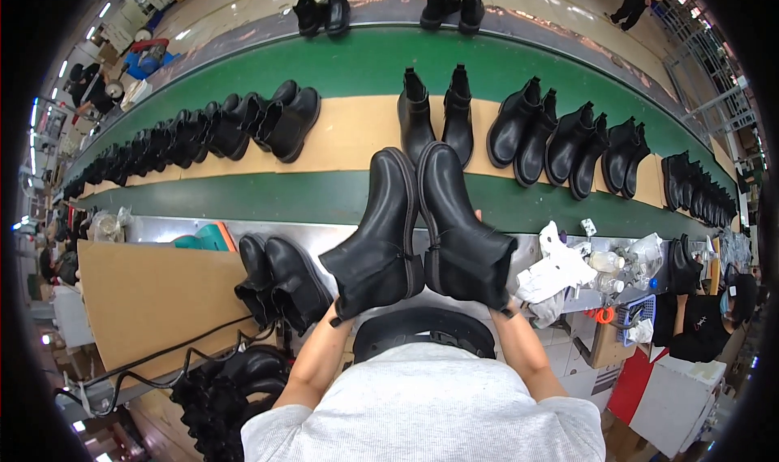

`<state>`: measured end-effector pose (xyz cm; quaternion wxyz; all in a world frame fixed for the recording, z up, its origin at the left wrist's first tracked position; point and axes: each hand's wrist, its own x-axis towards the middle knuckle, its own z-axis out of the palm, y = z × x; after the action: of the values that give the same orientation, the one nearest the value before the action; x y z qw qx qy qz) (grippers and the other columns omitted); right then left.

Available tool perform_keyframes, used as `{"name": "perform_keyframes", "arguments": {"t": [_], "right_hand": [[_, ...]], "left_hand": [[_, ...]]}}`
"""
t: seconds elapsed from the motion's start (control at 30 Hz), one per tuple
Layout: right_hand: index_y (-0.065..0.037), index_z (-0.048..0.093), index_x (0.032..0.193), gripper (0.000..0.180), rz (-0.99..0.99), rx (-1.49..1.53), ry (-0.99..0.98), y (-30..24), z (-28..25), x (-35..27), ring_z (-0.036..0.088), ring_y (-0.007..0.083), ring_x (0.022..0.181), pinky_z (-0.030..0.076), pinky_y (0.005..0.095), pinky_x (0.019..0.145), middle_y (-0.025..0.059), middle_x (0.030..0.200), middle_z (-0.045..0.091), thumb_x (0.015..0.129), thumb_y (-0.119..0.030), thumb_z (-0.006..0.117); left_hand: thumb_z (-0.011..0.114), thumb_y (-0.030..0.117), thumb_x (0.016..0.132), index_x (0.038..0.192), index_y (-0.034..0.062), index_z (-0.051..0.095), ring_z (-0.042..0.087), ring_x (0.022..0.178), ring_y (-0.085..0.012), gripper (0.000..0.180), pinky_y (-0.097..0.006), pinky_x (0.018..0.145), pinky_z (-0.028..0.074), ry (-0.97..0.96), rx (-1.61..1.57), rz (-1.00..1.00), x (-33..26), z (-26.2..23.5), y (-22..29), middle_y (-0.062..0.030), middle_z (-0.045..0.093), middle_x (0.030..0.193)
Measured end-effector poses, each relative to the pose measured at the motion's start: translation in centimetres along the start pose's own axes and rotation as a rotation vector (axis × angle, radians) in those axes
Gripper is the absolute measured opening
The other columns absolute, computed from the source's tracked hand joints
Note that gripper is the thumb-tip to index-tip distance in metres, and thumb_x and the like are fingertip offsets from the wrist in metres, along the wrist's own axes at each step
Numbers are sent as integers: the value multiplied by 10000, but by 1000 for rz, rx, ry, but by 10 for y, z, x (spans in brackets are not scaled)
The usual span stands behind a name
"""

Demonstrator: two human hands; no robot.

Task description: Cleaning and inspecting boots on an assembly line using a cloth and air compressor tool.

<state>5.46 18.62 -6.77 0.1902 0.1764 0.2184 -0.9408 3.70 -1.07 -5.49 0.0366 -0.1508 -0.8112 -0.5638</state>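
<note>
A long green conveyor belt [357, 68] with a tan strip curves across the view, and pairs of black ankle boots stand along it, a dense row [187, 133] to the left and more pairs [568, 141] to the right. Nearer, a steel bench edge [162, 228] carries one more waiting pair [276, 279] beside a cardboard sheet [154, 291]. Over the bench the person holds two boots up side by side, soles touching: the left boot [377, 239] gripped at its shaft by the left hand [334, 314], the right boot [462, 235] by the right hand [505, 306], both hands mostly hidden beneath. Judging by this, many pairs are already on the belt, this pair is in hand, and at least one pair remains
</note>
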Motion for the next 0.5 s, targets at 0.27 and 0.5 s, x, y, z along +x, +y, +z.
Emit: {"name": "perform_keyframes", "arguments": {"t": [0.27, 0.5], "right_hand": [[-23, 496, 1179, 494, -105, -252, 88, 19, -31, 18, 537, 126, 925, 432, 265, 813, 42, 1062, 561, 919, -443, 488], [4, 477, 1207, 514, -301, -557, 63, -1, -64, 45, 553, 155, 954, 429, 268, 836, 65, 1092, 568, 919, -421, 500]], "left_hand": [[487, 89, 912, 1270, -26, 435, 540, 853, -159, 380, -273, 776, 482, -166, -1303, -652, -8, -5, 7, -62, 572, 941], [502, 153, 910, 1315, -5, 393, 556, 925, -195, 448, -297, 831, 457, -5, -1069, -734, -23, -3, -47, -111, 571, 1070]]}}
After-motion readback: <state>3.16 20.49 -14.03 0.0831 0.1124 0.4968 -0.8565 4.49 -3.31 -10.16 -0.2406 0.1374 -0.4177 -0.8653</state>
